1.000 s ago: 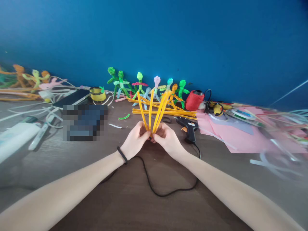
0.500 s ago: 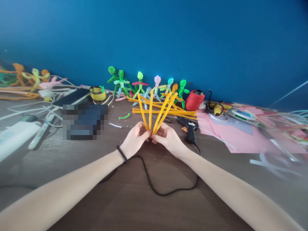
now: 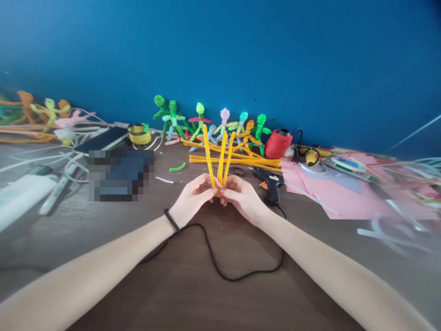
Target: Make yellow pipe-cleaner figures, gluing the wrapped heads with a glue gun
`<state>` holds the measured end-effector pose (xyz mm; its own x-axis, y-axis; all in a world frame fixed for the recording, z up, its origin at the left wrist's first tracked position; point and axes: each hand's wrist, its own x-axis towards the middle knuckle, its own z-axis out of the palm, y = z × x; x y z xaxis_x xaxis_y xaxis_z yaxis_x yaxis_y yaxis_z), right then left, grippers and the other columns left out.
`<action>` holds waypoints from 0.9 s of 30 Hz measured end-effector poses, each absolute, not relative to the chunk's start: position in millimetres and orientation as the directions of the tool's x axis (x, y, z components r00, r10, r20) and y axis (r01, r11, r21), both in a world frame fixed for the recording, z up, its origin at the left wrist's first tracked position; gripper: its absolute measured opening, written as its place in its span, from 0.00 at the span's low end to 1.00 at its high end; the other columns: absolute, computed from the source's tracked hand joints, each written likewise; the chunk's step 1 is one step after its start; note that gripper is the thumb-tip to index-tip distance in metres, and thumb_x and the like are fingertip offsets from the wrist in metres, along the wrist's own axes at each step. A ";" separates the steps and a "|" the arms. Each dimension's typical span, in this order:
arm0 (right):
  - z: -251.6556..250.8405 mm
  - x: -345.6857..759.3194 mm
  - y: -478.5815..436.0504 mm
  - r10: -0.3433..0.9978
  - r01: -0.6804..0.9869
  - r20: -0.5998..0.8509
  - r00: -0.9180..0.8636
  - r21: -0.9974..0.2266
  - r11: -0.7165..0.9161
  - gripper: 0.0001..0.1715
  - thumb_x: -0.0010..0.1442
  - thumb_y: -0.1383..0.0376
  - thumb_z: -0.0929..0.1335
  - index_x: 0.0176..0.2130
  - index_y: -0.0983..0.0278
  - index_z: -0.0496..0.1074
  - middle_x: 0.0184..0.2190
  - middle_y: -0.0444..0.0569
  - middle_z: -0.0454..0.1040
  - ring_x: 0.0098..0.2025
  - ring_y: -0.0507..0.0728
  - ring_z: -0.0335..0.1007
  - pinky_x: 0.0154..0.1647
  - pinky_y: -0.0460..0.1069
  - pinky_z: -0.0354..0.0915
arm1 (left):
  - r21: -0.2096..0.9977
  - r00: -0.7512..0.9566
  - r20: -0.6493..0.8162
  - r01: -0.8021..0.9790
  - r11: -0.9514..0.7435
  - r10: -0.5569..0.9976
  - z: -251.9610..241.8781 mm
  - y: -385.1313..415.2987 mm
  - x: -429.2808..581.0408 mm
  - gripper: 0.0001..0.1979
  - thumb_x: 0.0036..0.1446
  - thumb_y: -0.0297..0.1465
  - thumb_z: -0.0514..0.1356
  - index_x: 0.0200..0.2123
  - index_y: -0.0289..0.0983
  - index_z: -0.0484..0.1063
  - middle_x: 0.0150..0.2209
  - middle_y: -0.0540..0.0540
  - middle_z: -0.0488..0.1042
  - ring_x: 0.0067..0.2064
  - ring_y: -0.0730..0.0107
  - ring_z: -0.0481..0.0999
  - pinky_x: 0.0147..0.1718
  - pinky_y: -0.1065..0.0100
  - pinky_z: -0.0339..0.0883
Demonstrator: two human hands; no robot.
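Note:
Several yellow-orange pipe cleaners (image 3: 221, 158) stand upright between my two hands, pinched at their lower ends and fanning out a little at the top. My left hand (image 3: 196, 193) is closed on them with thumb and fingertips; a black band circles that wrist. My right hand (image 3: 240, 195) pinches the same lower ends from the other side. The fingertips of both hands nearly meet and hide the bottoms of the stems. Behind the hands lies a bundle of yellow-orange pipe cleaners (image 3: 241, 161) on the table.
A black glue gun (image 3: 271, 185) lies right of my hands, its cord looping nearer me. Several pipe-cleaner figures (image 3: 200, 120) stand along the blue wall. Red spool (image 3: 277, 143) and pink paper (image 3: 337, 200) are at right; a blurred-out dark object (image 3: 124, 174) and a marker (image 3: 57, 193) at left.
The pipe cleaners in my hands have drawn closer together: the wide fan is now narrower, with fewer separate stems showing. Both hands stay in almost the same place.

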<state>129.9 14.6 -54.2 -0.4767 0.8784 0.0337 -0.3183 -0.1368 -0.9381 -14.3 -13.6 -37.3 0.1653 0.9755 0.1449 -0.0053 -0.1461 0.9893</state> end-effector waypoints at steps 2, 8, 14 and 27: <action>-52.4 130.1 14.3 0.885 -0.333 0.014 -0.466 -0.929 -0.161 0.12 0.43 0.68 0.71 0.28 0.66 0.64 0.21 0.40 0.68 0.20 0.47 0.64 0.23 0.44 0.60 | 0.987 0.167 0.146 0.048 -0.156 0.975 -35.7 -14.1 -13.9 0.05 0.49 0.28 0.57 0.32 0.35 0.67 0.29 0.51 0.70 0.30 0.75 0.70 0.30 0.71 0.65; -50.8 129.9 14.2 0.895 -0.366 -0.011 -0.445 -0.910 -0.193 0.14 0.42 0.68 0.73 0.27 0.66 0.64 0.20 0.40 0.68 0.20 0.47 0.64 0.22 0.44 0.59 | 0.955 0.162 0.228 0.157 -0.253 0.960 -38.3 -12.7 -14.5 0.07 0.48 0.26 0.58 0.34 0.36 0.67 0.31 0.50 0.73 0.35 0.70 0.74 0.39 0.66 0.67; -50.6 130.9 13.4 0.891 -0.376 -0.011 -0.454 -0.904 -0.202 0.16 0.41 0.66 0.74 0.27 0.66 0.64 0.20 0.40 0.68 0.20 0.46 0.63 0.21 0.44 0.59 | 0.899 0.173 0.257 0.318 -0.301 0.951 -38.2 -14.2 -16.3 0.06 0.49 0.26 0.57 0.34 0.37 0.68 0.31 0.50 0.74 0.35 0.68 0.74 0.39 0.65 0.67; -52.6 130.5 13.7 0.896 -0.390 0.015 -0.444 -0.904 -0.178 0.15 0.42 0.65 0.74 0.27 0.66 0.65 0.22 0.40 0.68 0.20 0.46 0.64 0.22 0.44 0.61 | 0.816 0.144 0.291 0.478 -0.324 0.946 -36.9 -15.3 -16.6 0.01 0.50 0.28 0.57 0.28 0.38 0.68 0.29 0.51 0.73 0.33 0.69 0.72 0.36 0.66 0.65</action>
<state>130.5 13.7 -52.6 -0.4435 0.8961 0.0152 -0.3899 -0.1776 -0.9036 -16.6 -15.3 -36.9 0.1439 0.9457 0.2914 0.4781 -0.3242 0.8162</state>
